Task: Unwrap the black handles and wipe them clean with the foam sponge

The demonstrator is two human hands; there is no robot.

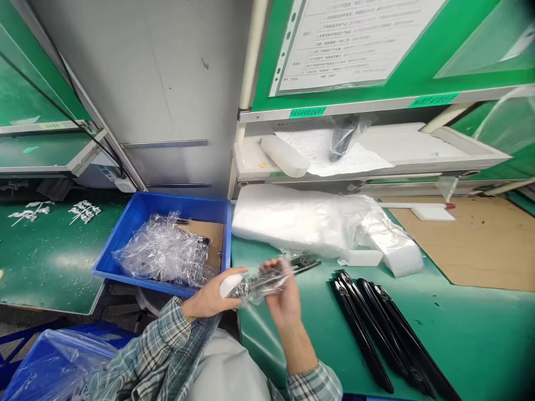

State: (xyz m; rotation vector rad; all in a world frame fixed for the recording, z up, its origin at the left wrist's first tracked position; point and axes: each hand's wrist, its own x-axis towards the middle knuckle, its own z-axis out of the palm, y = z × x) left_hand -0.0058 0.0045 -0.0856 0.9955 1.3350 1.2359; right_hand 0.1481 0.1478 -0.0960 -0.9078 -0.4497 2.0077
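My left hand (211, 298) and my right hand (284, 292) are both closed on a clear plastic bag (261, 284) that wraps a long black part. The bare end of that black part (305, 262) sticks out of the bag to the right. I hold it just above the near left corner of the green table (460, 328). Several long black parts (376, 323) lie side by side on the table to the right of my right hand.
A blue bin (167, 206) with crumpled clear bags and cardboard stands to the left. A pile of white foam bags (317, 220) lies behind my hands. A brown cardboard sheet (472, 239) covers the right of the table. A shelf with papers hangs above.
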